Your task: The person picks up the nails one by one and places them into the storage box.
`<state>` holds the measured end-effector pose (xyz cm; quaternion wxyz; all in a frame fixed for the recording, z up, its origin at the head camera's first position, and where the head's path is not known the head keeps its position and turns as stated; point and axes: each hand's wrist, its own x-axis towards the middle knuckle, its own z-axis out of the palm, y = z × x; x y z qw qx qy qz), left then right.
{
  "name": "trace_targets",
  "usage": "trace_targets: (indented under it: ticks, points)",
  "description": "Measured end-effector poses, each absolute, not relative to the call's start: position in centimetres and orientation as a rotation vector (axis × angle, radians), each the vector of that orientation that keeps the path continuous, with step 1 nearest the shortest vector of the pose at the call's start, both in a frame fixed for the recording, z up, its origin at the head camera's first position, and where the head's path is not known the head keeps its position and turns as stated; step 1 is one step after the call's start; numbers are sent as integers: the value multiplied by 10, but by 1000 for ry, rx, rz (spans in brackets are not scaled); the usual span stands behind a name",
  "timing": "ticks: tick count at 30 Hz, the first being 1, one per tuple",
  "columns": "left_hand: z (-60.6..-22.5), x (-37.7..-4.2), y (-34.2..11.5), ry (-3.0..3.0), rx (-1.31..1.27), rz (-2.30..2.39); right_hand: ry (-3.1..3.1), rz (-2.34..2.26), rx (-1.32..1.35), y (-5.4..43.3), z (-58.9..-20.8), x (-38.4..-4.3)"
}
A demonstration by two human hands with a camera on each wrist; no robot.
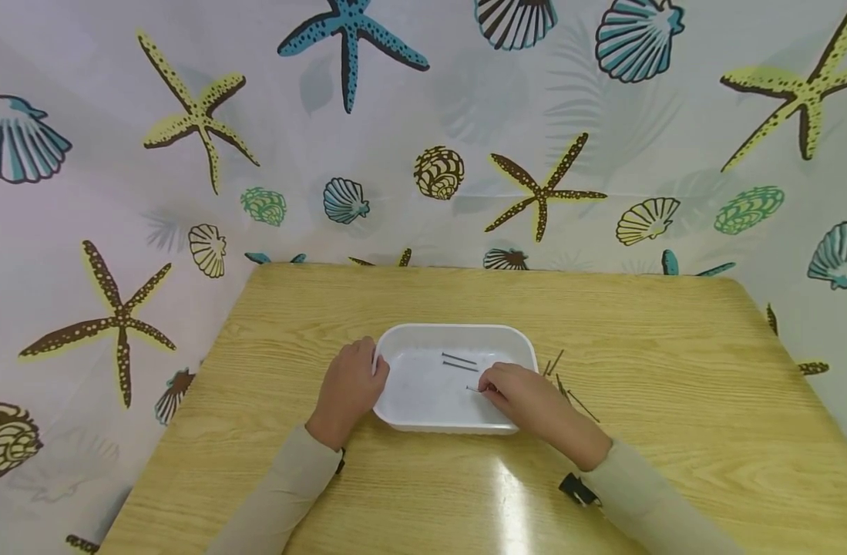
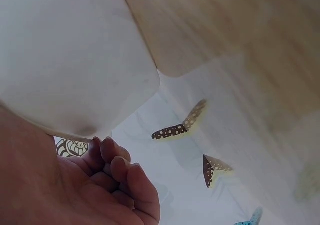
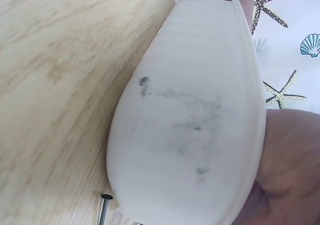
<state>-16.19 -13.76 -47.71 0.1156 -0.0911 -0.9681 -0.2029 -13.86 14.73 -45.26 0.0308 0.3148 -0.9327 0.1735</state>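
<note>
A white rectangular tray (image 1: 412, 397) with rounded corners sits on the wooden table. My left hand (image 1: 351, 385) grips its left end, thumb over the rim and fingers outside; the left wrist view shows those curled fingers (image 2: 145, 187) close to the tray's edge. Over the tray's right part, my right hand (image 1: 523, 397) pinches a nail (image 1: 472, 388) whose head end sticks out to the left. Two nails (image 1: 460, 367) lie side by side on the tray floor. The right wrist view is mostly filled by the tray's smudged outer wall (image 3: 185, 115), with part of the right hand beyond it.
Several loose nails (image 1: 583, 405) lie on the table (image 1: 673, 370) just right of the tray, partly behind the right hand. One nail (image 3: 104, 207) shows close by the tray wall. A cloth (image 1: 395, 154) printed with starfish and shells hangs around the table's back and sides.
</note>
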Motion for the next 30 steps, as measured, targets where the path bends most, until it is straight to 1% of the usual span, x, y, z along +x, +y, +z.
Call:
trace_targets:
  ticks: [5, 15, 30]
  points:
    - [-477, -162, -138, -2832, -271, -593, -2946, 502, 960, 144, -454, -142]
    - [-477, -162, -138, -2822, -264, -582, -3021, 582, 1120, 144, -453, -148]
    - [-477, -162, -139, -2840, -261, -595, -3181, 515, 1225, 141, -451, -154]
